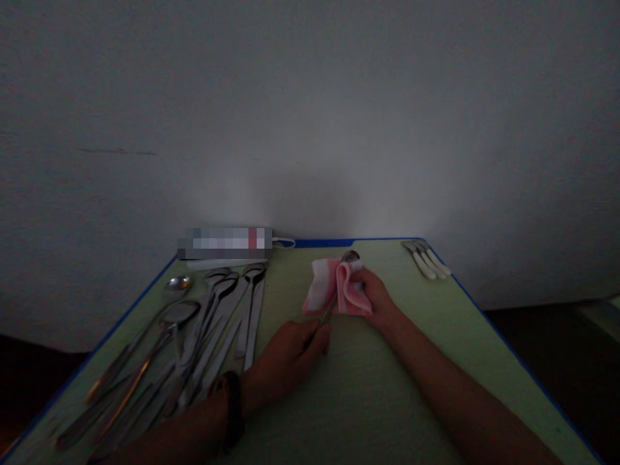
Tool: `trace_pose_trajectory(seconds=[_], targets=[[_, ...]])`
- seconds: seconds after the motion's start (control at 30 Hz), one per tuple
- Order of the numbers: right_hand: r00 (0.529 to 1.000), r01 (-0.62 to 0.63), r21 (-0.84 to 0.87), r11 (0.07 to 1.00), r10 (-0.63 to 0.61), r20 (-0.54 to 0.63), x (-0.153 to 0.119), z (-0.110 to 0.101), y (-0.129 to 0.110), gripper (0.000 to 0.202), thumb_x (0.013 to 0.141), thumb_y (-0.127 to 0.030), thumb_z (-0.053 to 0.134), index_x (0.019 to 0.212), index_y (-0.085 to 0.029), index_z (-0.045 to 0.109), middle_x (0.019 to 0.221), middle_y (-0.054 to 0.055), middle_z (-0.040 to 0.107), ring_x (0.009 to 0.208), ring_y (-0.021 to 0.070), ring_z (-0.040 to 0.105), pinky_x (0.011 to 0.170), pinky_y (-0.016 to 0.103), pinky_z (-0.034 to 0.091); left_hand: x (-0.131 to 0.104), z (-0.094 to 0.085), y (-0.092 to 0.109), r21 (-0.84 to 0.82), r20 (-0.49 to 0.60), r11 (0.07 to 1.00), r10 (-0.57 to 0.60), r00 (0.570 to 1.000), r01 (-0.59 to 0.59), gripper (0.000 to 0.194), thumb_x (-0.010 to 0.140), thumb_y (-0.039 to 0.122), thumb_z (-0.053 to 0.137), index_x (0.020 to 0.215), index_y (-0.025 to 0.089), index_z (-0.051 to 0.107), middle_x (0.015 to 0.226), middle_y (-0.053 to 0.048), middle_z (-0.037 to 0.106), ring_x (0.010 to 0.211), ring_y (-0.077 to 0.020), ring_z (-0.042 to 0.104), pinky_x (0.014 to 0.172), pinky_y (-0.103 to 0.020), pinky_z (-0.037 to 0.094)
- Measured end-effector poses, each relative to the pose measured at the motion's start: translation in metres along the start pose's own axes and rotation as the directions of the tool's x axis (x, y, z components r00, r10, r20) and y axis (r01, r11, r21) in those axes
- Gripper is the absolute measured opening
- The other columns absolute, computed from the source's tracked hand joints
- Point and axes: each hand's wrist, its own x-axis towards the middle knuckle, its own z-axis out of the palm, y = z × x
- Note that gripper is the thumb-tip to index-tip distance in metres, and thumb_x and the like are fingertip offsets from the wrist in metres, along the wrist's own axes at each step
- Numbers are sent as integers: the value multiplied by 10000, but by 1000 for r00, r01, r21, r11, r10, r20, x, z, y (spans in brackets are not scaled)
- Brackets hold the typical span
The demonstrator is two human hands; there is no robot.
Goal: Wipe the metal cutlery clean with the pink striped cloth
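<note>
Near the middle of the table, my left hand [295,352] is closed around the handle of a metal spoon [351,256]. The spoon slants up and away to the right, its bowl showing past the far edge of a pink and white cloth [322,284]. My right hand [378,297] grips the cloth from the right, where it folds around the spoon's neck. Some of the right fingers are hidden behind the cloth. Left of my left hand lies a pile of metal spoons and other cutlery [225,284], overlapping one another.
Several forks with white handles [429,261] lie side by side at the far right. A blurred-out box [225,243] with a white cable [285,242] stands at the back left. The green table [387,387] has a blue edge and meets a grey wall [310,129].
</note>
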Motion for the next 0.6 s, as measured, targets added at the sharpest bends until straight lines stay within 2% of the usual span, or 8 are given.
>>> trace_pose_trajectory(seconds=[0.27,0.37,0.47,0.6], targets=[[999,21,16,1000,-22,30,-2,3,-1,179,601,-139,570,773,-173,605,679,-26,656,597,135,588,605,251,467,1,-1,2,-8,-26,1000,-5,1000,5,394,896,370,296,636,171,516,559,29,512,556,-121,496,539,-217,340],[997,24,93,995,-31,73,-2,5,-3,203,645,-159,576,844,-181,609,730,-20,668,636,140,607,651,267,485,2,-2,2,-39,-39,999,-29,999,27,393,897,365,293,639,170,517,544,36,501,535,-115,481,531,-215,333],[995,-52,192,980,35,91,-2,7,-6,148,718,-229,546,838,-175,614,710,-2,675,633,156,621,674,294,499,3,-2,0,-57,-53,997,-54,997,51,410,895,374,286,629,168,521,504,45,459,495,-108,446,501,-211,311],[995,-69,266,962,46,91,-2,10,-10,214,775,-269,491,926,-185,617,752,0,690,674,170,638,694,314,504,2,-1,-2,-45,-64,998,-45,997,42,423,896,379,288,610,167,517,506,47,454,488,-101,442,507,-209,309]])
